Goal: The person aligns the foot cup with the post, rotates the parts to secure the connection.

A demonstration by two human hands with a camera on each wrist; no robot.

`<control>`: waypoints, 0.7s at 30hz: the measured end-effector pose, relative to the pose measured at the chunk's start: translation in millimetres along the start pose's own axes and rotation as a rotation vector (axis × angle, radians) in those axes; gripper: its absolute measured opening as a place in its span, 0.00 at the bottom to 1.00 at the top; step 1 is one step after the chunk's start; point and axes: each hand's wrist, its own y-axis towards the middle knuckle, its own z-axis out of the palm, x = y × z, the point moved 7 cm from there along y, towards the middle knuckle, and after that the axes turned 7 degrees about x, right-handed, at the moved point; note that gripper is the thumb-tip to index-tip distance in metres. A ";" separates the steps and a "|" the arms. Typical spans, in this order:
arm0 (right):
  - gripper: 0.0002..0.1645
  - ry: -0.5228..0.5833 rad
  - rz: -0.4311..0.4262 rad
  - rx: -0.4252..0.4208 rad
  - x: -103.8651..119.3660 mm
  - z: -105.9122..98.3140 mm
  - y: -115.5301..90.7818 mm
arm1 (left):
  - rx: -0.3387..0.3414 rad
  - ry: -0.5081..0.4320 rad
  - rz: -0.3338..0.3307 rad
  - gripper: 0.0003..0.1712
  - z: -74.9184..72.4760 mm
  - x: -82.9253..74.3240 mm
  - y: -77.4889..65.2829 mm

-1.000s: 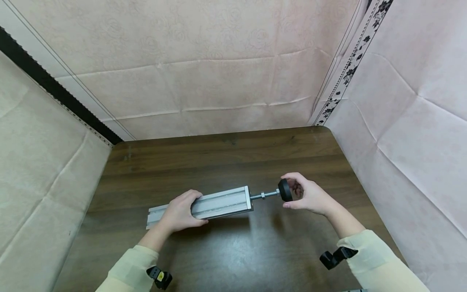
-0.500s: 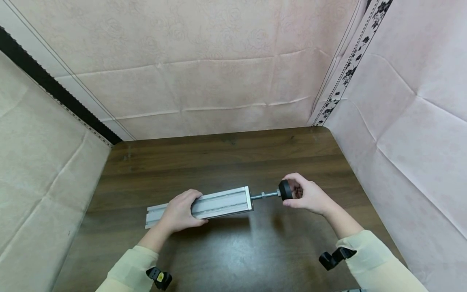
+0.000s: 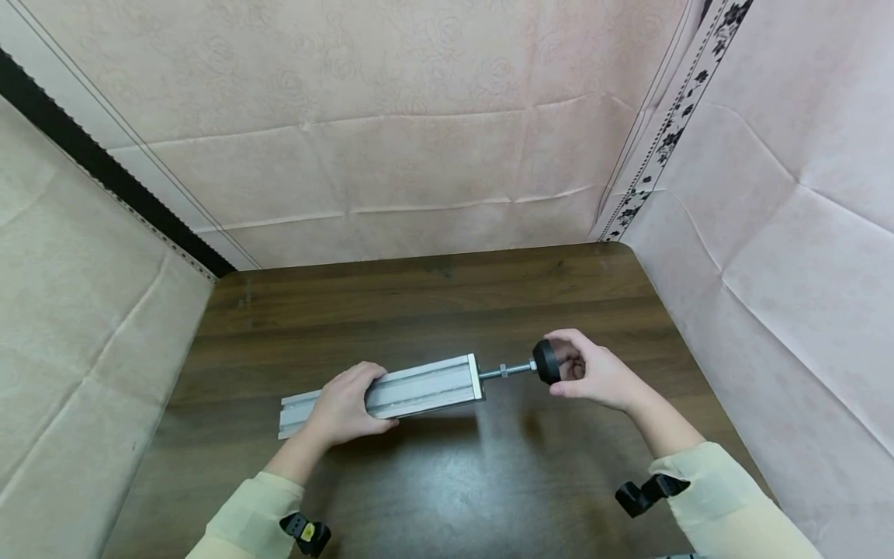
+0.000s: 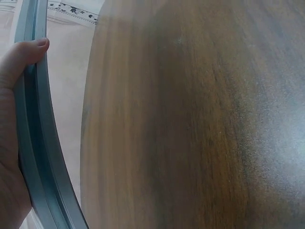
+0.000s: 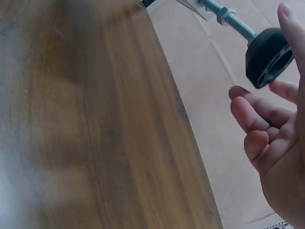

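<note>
My left hand (image 3: 352, 404) grips a silver aluminium extrusion (image 3: 426, 387) held above the table, tilted slightly up to the right. In the left wrist view the thumb lies across the grooved extrusion (image 4: 38, 119). A threaded rod (image 3: 517, 369) with a nut (image 5: 225, 15) sticks out of its right end plate. On the rod's end sits a black levelling foot (image 3: 547, 362). My right hand (image 3: 590, 373) pinches that foot by its rim between thumb and index finger. Its other fingers curl behind the foot, as the right wrist view shows.
Below lies a brown wood-grain table (image 3: 447, 481). Pale patterned cloth (image 3: 419, 155) hangs around its back and sides. A sliver of a metallic object (image 3: 680, 556) shows at the bottom edge. A black camera mount is strapped on each sleeve.
My right hand has shifted slightly right and the levelling foot's tilt has changed a little. The left hand and the extrusion stay almost still.
</note>
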 end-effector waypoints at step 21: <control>0.43 -0.102 -0.290 0.011 29.7 4.5 -2.1 | -0.014 -0.024 0.015 0.40 -1.7 3.5 0.0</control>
